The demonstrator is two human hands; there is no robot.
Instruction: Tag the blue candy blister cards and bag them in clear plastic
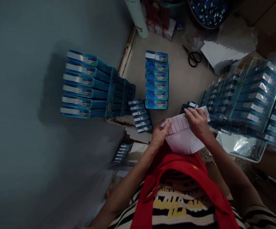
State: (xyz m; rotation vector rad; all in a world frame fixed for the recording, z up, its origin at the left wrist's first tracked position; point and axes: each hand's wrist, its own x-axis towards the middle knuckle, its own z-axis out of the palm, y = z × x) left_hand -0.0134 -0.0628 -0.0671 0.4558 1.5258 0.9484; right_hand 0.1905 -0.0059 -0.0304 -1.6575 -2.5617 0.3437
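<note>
- Holding a label sheet [183, 140] in the head view, both hands meet just in front of the person's chest, above a red apron [176, 165] worn over a striped shirt.
- The left hand [159, 133] pinches the sheet's left edge, thumb against curled fingers.
- The right hand [198, 122] is curled over the sheet's upper right part, its fingertips pressed down on the rows of small white labels; whether it grips one single label cannot be told.
- The sheet is pale, with labels across its top and a bare lower part hanging towards the body.
- A blue box [191, 104] lies just beyond the right hand, partly hidden by it.
- A middle row of blue boxes [156, 81] lies flat on the work surface, well apart from the hands.
- A short row of boxes [140, 116] stands near the left hand.
- A tall stack of boxes [90, 86] stands further left.
- More boxes in clear wrap [254, 98] crowd the right side.
- Black scissors [192, 57] lie beyond the middle row.
</note>
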